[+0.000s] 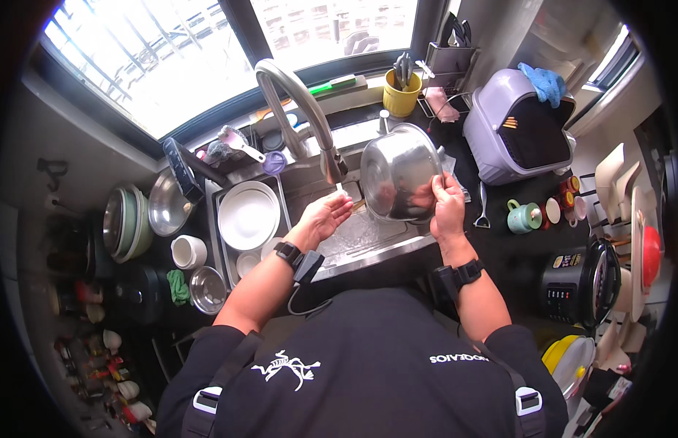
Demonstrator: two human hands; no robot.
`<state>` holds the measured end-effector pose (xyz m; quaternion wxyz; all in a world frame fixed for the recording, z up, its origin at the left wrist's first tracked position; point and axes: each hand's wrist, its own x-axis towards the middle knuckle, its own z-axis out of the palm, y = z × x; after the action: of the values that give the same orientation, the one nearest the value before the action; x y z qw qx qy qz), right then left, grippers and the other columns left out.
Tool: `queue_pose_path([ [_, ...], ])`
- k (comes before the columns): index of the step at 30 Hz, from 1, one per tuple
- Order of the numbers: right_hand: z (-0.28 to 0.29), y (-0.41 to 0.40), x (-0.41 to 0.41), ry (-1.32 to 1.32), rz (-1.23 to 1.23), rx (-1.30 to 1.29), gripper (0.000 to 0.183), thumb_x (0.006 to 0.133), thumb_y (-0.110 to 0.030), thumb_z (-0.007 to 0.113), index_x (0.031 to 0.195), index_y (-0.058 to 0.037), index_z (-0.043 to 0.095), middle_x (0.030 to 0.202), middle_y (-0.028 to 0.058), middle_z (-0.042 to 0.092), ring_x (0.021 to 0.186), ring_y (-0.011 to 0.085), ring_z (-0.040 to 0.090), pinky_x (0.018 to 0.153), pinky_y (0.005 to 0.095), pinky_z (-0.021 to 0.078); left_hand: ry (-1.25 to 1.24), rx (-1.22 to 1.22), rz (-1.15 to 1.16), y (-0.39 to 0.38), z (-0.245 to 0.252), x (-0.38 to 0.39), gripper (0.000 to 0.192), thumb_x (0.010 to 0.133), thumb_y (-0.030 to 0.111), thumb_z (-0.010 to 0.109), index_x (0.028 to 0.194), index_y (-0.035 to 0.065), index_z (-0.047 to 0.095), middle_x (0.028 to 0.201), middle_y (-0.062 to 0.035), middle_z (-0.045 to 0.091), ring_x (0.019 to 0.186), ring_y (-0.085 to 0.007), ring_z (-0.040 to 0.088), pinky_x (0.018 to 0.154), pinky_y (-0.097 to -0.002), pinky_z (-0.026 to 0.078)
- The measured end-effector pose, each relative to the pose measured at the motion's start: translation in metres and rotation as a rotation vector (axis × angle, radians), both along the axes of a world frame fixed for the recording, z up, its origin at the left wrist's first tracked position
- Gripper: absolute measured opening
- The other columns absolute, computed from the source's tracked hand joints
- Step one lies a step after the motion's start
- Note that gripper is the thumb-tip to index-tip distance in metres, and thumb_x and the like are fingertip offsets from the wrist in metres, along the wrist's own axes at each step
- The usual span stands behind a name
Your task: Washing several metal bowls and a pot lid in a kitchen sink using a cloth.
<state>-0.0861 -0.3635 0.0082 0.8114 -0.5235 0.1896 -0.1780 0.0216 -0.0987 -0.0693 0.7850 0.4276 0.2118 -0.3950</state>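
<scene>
My right hand (449, 205) grips the rim of a stainless steel pot (396, 169), which is tipped on its side above the sink basin (350, 246). The pot's round base faces left, towards the faucet. Under the outlet of the metal faucet (329, 159), my left hand (327, 213) holds nothing, its fingers extended and water touching them. Left of that hand, white plates (249, 214) lie stacked in the smaller basin. The pot's inside is hidden from me.
Metal and green bowls (120, 222) stand on the left counter, near a white cup (188, 251). At right are a purple storage box (495, 137), a peeler (482, 208), mugs (524, 217) and an electric cooker (574, 284). A yellow utensil holder (401, 98) stands behind the sink.
</scene>
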Motion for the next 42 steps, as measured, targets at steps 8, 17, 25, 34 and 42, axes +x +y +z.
queue_pose_path([
  [8,0.018,0.002,-0.010,0.002,0.024,-0.010,0.018,0.106,-0.015,0.051,0.102,-0.0010,0.062,0.078,0.0071,0.066,0.061,0.0175,0.067,0.059,0.0308,0.0597,0.083,0.197,0.082,-0.034,-0.021,0.022,0.024,0.099,0.032,0.066,0.088,0.0104,0.063,0.074,0.0014,0.058,0.059,-0.0123,0.057,0.072,-0.0323,0.059],
  [17,0.008,0.022,-0.002,0.179,-0.024,-0.057,0.014,0.102,-0.017,0.059,0.099,-0.0032,0.061,0.077,0.0053,0.062,0.062,0.0159,0.064,0.055,0.0307,0.0586,-0.182,0.141,-0.132,0.043,-0.065,-0.005,0.046,0.093,0.011,0.061,0.138,0.0058,0.054,0.100,-0.0101,0.068,0.086,-0.0210,0.065,0.079,-0.0378,0.056],
  [25,0.039,0.012,0.025,0.265,-0.151,-0.355,0.043,0.104,-0.047,0.053,0.082,-0.0098,0.056,0.064,0.0012,0.054,0.051,0.0122,0.051,0.047,0.0265,0.0467,-0.550,1.012,-0.560,0.057,0.015,-0.062,0.044,0.095,0.031,0.060,0.128,0.0023,0.063,0.134,-0.0269,0.058,0.131,-0.0379,0.053,0.115,-0.0648,0.024],
  [34,0.006,-0.041,0.054,0.379,-0.212,-0.510,0.058,0.098,-0.049,0.061,0.130,-0.0011,0.065,0.127,0.0101,0.065,0.108,0.0224,0.062,0.095,0.0337,0.0513,-0.816,1.248,-0.408,0.086,0.029,-0.108,0.034,0.094,0.024,0.059,0.123,0.0069,0.063,0.134,-0.0192,0.055,0.141,-0.0413,0.038,0.115,-0.0621,0.028],
  [42,0.014,-0.067,0.054,0.607,-0.258,-0.910,0.059,0.098,-0.050,0.061,0.122,0.0036,0.069,0.120,0.0150,0.071,0.110,0.0247,0.066,0.095,0.0374,0.0525,-1.083,1.464,0.124,0.096,0.011,-0.123,0.022,0.092,0.021,0.059,0.105,0.0056,0.067,0.115,-0.0134,0.067,0.117,-0.0316,0.059,0.110,-0.0520,0.036],
])
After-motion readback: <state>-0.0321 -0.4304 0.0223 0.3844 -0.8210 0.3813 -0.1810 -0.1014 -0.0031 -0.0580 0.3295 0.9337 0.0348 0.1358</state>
